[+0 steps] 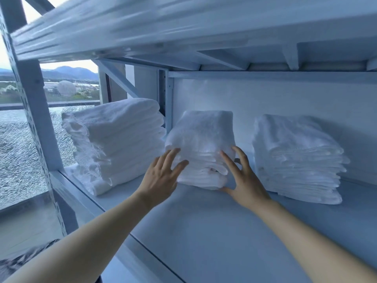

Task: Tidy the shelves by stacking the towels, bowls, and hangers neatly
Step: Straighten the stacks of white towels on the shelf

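The left towel stack (118,144), middle towel stack (202,137) and right towel stack (295,158) are plain white, the shelf (204,225) is pale blue-white, its upright post (34,107) carries rows of small holes, and the window glass (16,156) shows a fine white crackle pattern.

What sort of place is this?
Likely a linen store or housekeeping room, perhaps in a hotel: a white metal shelf rack holds three stacks of folded white towels, next to a window over hills. The left hand and right hand touch the middle stack.
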The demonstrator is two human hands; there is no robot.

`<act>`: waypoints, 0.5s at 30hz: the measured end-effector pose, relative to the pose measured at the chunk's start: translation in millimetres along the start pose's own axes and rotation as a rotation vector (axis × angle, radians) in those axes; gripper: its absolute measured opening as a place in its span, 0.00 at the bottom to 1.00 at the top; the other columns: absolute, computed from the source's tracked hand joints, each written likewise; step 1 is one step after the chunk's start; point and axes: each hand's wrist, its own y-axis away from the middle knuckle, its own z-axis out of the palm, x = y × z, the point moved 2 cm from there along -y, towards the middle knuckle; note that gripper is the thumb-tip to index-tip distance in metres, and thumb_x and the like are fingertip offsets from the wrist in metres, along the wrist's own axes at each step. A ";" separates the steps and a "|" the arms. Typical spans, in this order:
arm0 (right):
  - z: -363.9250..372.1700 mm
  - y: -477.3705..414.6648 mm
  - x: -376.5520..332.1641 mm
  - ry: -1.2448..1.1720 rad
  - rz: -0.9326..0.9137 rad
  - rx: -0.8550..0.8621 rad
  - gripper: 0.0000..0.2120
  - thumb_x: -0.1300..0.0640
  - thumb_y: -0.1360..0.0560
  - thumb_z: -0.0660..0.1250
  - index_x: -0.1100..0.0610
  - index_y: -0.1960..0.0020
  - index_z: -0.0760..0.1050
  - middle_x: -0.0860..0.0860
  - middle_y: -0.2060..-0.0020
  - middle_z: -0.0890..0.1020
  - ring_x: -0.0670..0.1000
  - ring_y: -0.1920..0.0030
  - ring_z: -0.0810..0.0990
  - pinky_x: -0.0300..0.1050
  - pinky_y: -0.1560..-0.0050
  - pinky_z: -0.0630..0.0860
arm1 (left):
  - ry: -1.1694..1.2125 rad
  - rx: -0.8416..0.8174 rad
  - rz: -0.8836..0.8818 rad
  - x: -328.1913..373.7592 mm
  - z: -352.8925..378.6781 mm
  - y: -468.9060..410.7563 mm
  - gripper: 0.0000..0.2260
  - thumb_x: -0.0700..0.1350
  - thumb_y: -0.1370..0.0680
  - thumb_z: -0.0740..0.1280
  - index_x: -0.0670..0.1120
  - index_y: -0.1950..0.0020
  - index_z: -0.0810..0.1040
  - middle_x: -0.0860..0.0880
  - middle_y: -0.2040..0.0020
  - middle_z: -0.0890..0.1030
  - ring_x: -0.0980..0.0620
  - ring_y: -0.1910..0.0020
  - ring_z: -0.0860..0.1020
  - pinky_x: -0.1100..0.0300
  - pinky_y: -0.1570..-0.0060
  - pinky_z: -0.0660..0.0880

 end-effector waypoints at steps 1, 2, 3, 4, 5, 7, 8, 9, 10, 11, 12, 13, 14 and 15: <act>1.3 0.5 -0.1 -0.001 0.001 -0.006 0.48 0.57 0.33 0.76 0.39 0.29 0.45 0.50 0.26 0.46 0.54 0.32 0.66 0.46 0.49 0.75 | -0.011 -0.034 0.036 8.2 1.1 -2.0 0.32 0.40 0.47 0.79 0.46 0.43 0.79 0.38 0.40 0.75 0.38 0.46 0.79 0.51 0.55 0.78; 2.5 0.6 -0.3 -0.003 0.004 -0.009 0.48 0.58 0.33 0.75 0.38 0.29 0.44 0.50 0.25 0.45 0.55 0.32 0.65 0.47 0.48 0.75 | -0.024 -0.075 0.052 15.5 2.7 -4.0 0.32 0.41 0.48 0.79 0.47 0.44 0.80 0.38 0.42 0.78 0.39 0.47 0.79 0.52 0.55 0.78; 3.4 0.5 -0.4 -0.008 0.008 -0.010 0.48 0.59 0.32 0.74 0.38 0.29 0.43 0.50 0.25 0.44 0.54 0.31 0.65 0.47 0.48 0.75 | -0.038 -0.116 0.052 22.0 4.6 -6.0 0.32 0.41 0.48 0.79 0.47 0.44 0.80 0.40 0.44 0.79 0.40 0.48 0.80 0.52 0.56 0.78; 4.1 -0.3 -0.8 -0.014 0.012 -0.007 0.48 0.60 0.31 0.73 0.38 0.30 0.42 0.49 0.25 0.43 0.54 0.31 0.64 0.46 0.49 0.75 | -0.054 -0.143 0.046 27.3 6.9 -8.1 0.33 0.41 0.48 0.78 0.48 0.43 0.80 0.41 0.45 0.80 0.41 0.47 0.79 0.52 0.56 0.78; 4.6 -1.1 -1.1 -0.019 0.015 -0.004 0.48 0.60 0.31 0.73 0.37 0.30 0.41 0.49 0.26 0.42 0.53 0.31 0.64 0.44 0.50 0.74 | -0.073 -0.152 0.037 31.2 9.1 -10.4 0.33 0.40 0.47 0.77 0.49 0.42 0.80 0.41 0.45 0.80 0.40 0.47 0.79 0.52 0.54 0.77; 5.5 -2.1 -1.7 -0.024 0.020 -0.003 0.48 0.62 0.31 0.72 0.37 0.30 0.41 0.47 0.26 0.40 0.53 0.31 0.63 0.42 0.51 0.73 | -0.105 -0.129 0.022 35.0 12.5 -14.5 0.32 0.36 0.43 0.74 0.50 0.40 0.79 0.40 0.44 0.79 0.38 0.44 0.78 0.48 0.51 0.77; 6.0 -2.4 -1.7 -0.024 0.020 -0.003 0.49 0.62 0.31 0.71 0.36 0.29 0.40 0.46 0.27 0.40 0.53 0.31 0.63 0.42 0.52 0.74 | -0.117 -0.112 0.025 35.4 14.1 -16.1 0.31 0.35 0.40 0.72 0.51 0.39 0.78 0.40 0.42 0.78 0.37 0.43 0.77 0.46 0.50 0.77; 6.2 -2.4 -1.4 -0.024 0.022 -0.005 0.49 0.63 0.31 0.71 0.36 0.29 0.40 0.45 0.27 0.40 0.53 0.31 0.63 0.42 0.53 0.74 | -0.133 -0.100 0.033 35.0 15.4 -17.4 0.30 0.35 0.38 0.71 0.52 0.37 0.77 0.40 0.40 0.77 0.37 0.41 0.76 0.45 0.50 0.76; 6.4 -2.6 -0.8 -0.024 0.025 -0.007 0.49 0.63 0.31 0.71 0.36 0.29 0.40 0.46 0.27 0.40 0.53 0.30 0.63 0.42 0.53 0.74 | -0.156 -0.096 0.043 34.2 16.8 -18.6 0.30 0.35 0.36 0.71 0.53 0.36 0.76 0.40 0.38 0.74 0.37 0.40 0.75 0.45 0.50 0.76; 6.3 -2.9 0.0 -0.025 0.028 -0.008 0.49 0.63 0.31 0.71 0.36 0.29 0.41 0.46 0.27 0.40 0.53 0.30 0.63 0.42 0.52 0.75 | -0.180 -0.100 0.051 33.4 18.1 -19.9 0.30 0.37 0.35 0.72 0.54 0.35 0.74 0.41 0.36 0.70 0.37 0.40 0.75 0.45 0.51 0.76; 6.3 -3.5 1.0 -0.025 0.030 -0.006 0.49 0.62 0.31 0.72 0.37 0.28 0.42 0.46 0.27 0.40 0.53 0.31 0.63 0.43 0.52 0.75 | -0.201 -0.108 0.055 32.7 19.5 -21.0 0.31 0.39 0.36 0.73 0.55 0.34 0.73 0.42 0.35 0.67 0.37 0.40 0.75 0.45 0.51 0.76; 6.0 -3.9 2.3 -0.024 0.032 -0.005 0.48 0.62 0.31 0.72 0.38 0.27 0.43 0.46 0.27 0.41 0.53 0.31 0.63 0.44 0.51 0.75 | -0.213 -0.116 0.056 32.3 20.7 -22.3 0.32 0.40 0.36 0.74 0.55 0.34 0.73 0.42 0.35 0.66 0.38 0.41 0.75 0.46 0.52 0.77; 5.9 -4.3 3.4 -0.022 0.034 -0.005 0.47 0.62 0.31 0.72 0.39 0.27 0.44 0.45 0.27 0.41 0.53 0.31 0.64 0.44 0.50 0.75 | -0.219 -0.120 0.055 32.2 21.6 -23.4 0.32 0.41 0.37 0.74 0.55 0.34 0.73 0.43 0.35 0.65 0.38 0.41 0.75 0.47 0.53 0.77; 5.9 -4.4 4.7 -0.016 0.037 -0.007 0.47 0.61 0.31 0.72 0.40 0.26 0.46 0.45 0.27 0.41 0.53 0.31 0.64 0.45 0.49 0.75 | -0.221 -0.123 0.055 32.4 22.3 -24.2 0.33 0.41 0.38 0.75 0.55 0.34 0.72 0.43 0.36 0.65 0.38 0.41 0.75 0.48 0.54 0.77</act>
